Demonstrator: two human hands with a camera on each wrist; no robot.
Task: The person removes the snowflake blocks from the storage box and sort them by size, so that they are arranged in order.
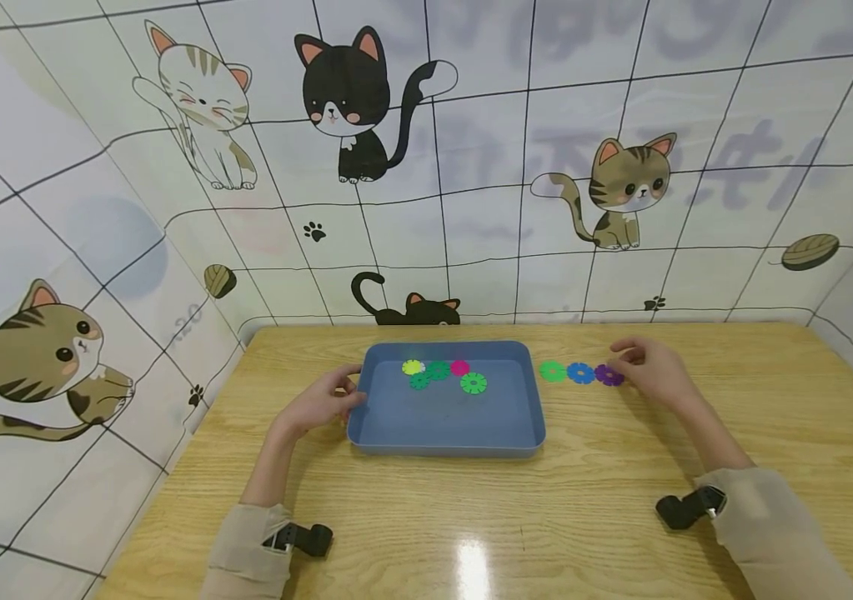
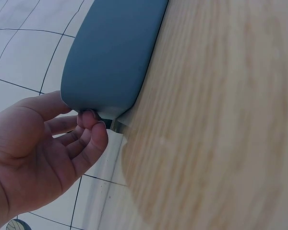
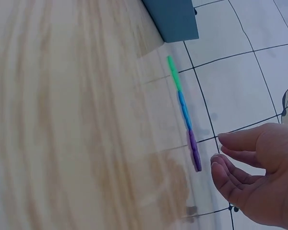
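Note:
My left hand point(image 1: 324, 398) grips the left end of a blue-grey tray point(image 1: 441, 448), thumb at the rim and curled fingers against the outer wall; the left wrist view shows them at the tray's corner point(image 2: 105, 91). To the tray's right, a green notched plastic disc point(image 1: 553, 372), a blue one point(image 1: 580, 372) and a purple one point(image 1: 609, 375) lie in a row. Beside the purple disc point(image 3: 194, 151) is my right hand point(image 3: 259, 172), its fingers loosely bent, with a gap between thumb and fingertips and nothing held.
Inside the tray are several more notched discs, among them a yellow one point(image 1: 413, 367), a pink one point(image 1: 459, 367) and a light green one point(image 1: 474, 383). The wooden table point(image 1: 426, 517) meets a cat-printed backdrop point(image 1: 486, 208) at its back edge.

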